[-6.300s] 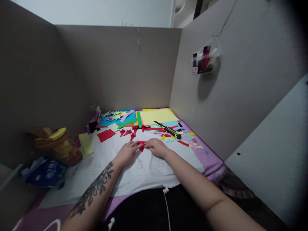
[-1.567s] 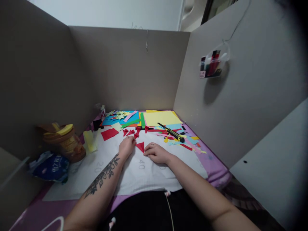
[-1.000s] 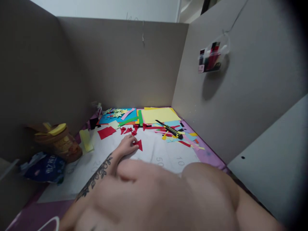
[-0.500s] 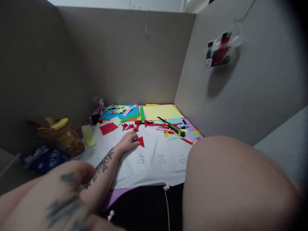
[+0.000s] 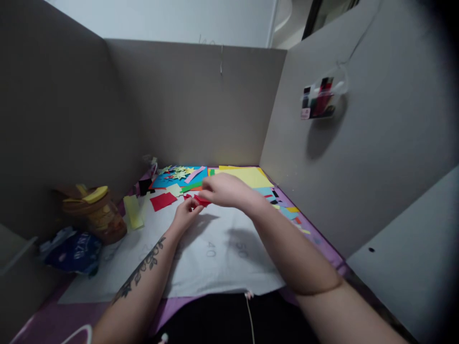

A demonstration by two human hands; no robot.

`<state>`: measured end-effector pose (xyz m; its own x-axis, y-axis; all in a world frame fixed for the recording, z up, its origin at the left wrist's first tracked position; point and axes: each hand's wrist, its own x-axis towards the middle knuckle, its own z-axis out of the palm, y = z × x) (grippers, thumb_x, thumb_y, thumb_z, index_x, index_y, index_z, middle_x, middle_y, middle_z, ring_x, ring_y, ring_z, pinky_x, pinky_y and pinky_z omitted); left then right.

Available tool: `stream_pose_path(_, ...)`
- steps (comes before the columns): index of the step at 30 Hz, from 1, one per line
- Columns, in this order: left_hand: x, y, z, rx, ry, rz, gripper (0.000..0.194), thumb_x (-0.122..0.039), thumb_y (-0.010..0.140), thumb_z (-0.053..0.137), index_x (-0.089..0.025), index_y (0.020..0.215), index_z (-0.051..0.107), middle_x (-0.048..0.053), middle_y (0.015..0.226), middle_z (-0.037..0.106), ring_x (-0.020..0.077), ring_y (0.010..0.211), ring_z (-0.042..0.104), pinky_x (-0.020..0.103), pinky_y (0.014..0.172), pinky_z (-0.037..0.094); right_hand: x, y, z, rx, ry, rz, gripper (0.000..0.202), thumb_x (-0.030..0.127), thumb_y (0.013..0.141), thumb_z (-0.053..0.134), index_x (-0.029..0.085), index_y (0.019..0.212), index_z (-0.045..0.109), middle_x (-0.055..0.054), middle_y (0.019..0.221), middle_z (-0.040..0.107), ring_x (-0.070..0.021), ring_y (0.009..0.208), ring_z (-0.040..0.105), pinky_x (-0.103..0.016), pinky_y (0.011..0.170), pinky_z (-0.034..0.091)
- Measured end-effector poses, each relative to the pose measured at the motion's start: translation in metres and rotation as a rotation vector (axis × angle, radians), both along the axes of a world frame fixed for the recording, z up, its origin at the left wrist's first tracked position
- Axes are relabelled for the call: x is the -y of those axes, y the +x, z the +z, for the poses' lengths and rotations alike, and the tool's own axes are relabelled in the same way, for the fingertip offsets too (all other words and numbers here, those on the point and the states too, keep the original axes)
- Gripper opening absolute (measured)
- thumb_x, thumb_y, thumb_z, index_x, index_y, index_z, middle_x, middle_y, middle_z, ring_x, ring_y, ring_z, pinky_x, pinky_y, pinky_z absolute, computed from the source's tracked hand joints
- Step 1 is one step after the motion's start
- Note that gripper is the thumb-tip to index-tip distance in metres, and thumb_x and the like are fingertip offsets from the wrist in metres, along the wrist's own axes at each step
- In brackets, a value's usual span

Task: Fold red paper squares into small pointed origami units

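Observation:
In the middle of the white cloth, my left hand (image 5: 187,213) is closed in a pinch on a small piece of red paper (image 5: 203,200). My right hand (image 5: 225,189) comes over from the right, its bent fingers meeting the same piece at its upper side. Part of this paper is hidden by the fingers. Just left of my hands lies a larger red paper rectangle (image 5: 163,201). A green paper strip (image 5: 191,187) sits behind them. The cutter knife is hidden behind my right arm.
Blue paper (image 5: 161,182) at the back left carries yellow paper stars (image 5: 181,174); yellow sheets (image 5: 254,177) lie at the back right. To the left stand a brown cup (image 5: 107,222) and a blue packet (image 5: 73,251). Grey partitions (image 5: 193,105) surround the table; a clear pouch (image 5: 319,100) hangs right.
My right arm, large and blurred close to the camera before, has reached forward to the red paper in my left hand. The view has tilted up slightly.

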<state>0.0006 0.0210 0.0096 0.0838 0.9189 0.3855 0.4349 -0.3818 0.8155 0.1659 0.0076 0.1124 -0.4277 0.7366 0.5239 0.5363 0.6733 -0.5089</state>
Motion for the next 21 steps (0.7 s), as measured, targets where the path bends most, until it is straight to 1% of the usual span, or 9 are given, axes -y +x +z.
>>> stream_pose_path(1,0.001,-0.001,0.001,0.038,0.016,0.006,0.015,-0.029,0.072,0.061,-0.017,0.066,0.053,-0.001,0.064,0.056,0.0126,0.061,0.051,0.024,0.058,0.039,-0.004,0.006,-0.009,0.019,-0.072,-0.051,0.020,0.030,0.076,0.064,0.017,0.062,0.060,-0.001,0.061,0.058,-0.0159,0.066,0.057,-0.027,0.062,0.042)
stream_pose_path(2,0.002,-0.002,0.002,0.070,0.032,0.008,0.016,-0.029,0.072,0.061,-0.017,0.066,0.051,-0.002,0.064,0.054,0.0119,0.060,0.050,0.023,0.057,0.038,-0.007,0.010,-0.023,-0.022,-0.137,-0.135,0.013,0.027,0.076,0.062,0.017,0.068,0.061,-0.002,0.067,0.061,-0.0154,0.066,0.057,-0.027,0.062,0.042)
stream_pose_path(3,0.003,-0.003,0.003,0.098,0.044,0.007,0.018,-0.028,0.072,0.062,-0.017,0.065,0.049,-0.002,0.063,0.053,0.0113,0.059,0.049,0.023,0.056,0.037,-0.009,0.012,-0.039,-0.089,-0.222,-0.159,0.009,0.026,0.074,0.061,0.018,0.077,0.062,-0.003,0.079,0.065,-0.0149,0.068,0.057,-0.027,0.063,0.043)
stream_pose_path(5,0.004,-0.003,0.002,0.136,0.056,0.001,0.020,-0.027,0.072,0.062,-0.018,0.065,0.046,-0.003,0.063,0.050,0.0103,0.058,0.047,0.022,0.055,0.036,-0.008,0.013,-0.074,-0.265,-0.394,-0.173,0.022,0.029,0.072,0.062,0.017,0.090,0.061,-0.005,0.089,0.066,-0.0146,0.070,0.058,-0.027,0.063,0.045)
stream_pose_path(8,0.005,-0.002,0.000,0.125,0.053,-0.029,0.019,-0.024,0.072,0.061,-0.019,0.067,0.043,-0.003,0.066,0.049,0.0101,0.059,0.047,0.022,0.057,0.037,-0.004,0.008,-0.109,-0.529,-0.561,-0.162,0.027,0.037,0.073,0.059,0.017,0.090,0.060,-0.003,0.078,0.063,-0.0135,0.064,0.057,-0.023,0.054,0.043)
stream_pose_path(10,0.006,0.000,-0.001,0.097,0.035,-0.064,0.018,-0.023,0.071,0.061,-0.019,0.070,0.043,-0.003,0.068,0.050,0.0105,0.061,0.049,0.023,0.060,0.039,-0.002,0.005,-0.117,-0.619,-0.665,-0.128,0.027,0.042,0.073,0.058,0.016,0.081,0.060,-0.001,0.066,0.060,-0.0117,0.056,0.054,-0.020,0.046,0.037)
stream_pose_path(14,0.008,0.003,-0.002,0.142,-0.039,-0.154,0.021,-0.023,0.071,0.059,-0.020,0.084,0.043,-0.001,0.079,0.058,0.0125,0.071,0.056,0.024,0.067,0.043,-0.001,0.004,-0.119,-0.665,-0.769,-0.085,0.025,0.041,0.069,0.062,0.016,0.070,0.058,0.004,0.050,0.052,-0.0072,0.041,0.043,-0.018,0.039,0.030)
stream_pose_path(18,0.008,0.008,-0.002,0.296,-0.123,-0.190,0.036,-0.023,0.072,0.059,-0.021,0.102,0.040,0.000,0.084,0.062,0.0133,0.073,0.060,0.025,0.067,0.045,0.002,0.002,-0.123,-0.688,-0.778,-0.084,0.021,0.037,0.068,0.060,0.017,0.067,0.055,0.006,0.046,0.050,-0.0068,0.038,0.039,-0.018,0.038,0.030)
stream_pose_path(21,0.010,0.010,-0.003,0.392,-0.224,-0.213,0.048,-0.026,0.070,0.063,-0.023,0.111,0.038,0.001,0.087,0.063,0.0139,0.072,0.061,0.026,0.064,0.047,0.003,0.000,-0.128,-0.705,-0.711,-0.108,0.018,0.034,0.068,0.058,0.018,0.064,0.053,0.006,0.046,0.047,-0.0069,0.039,0.037,-0.019,0.039,0.029)
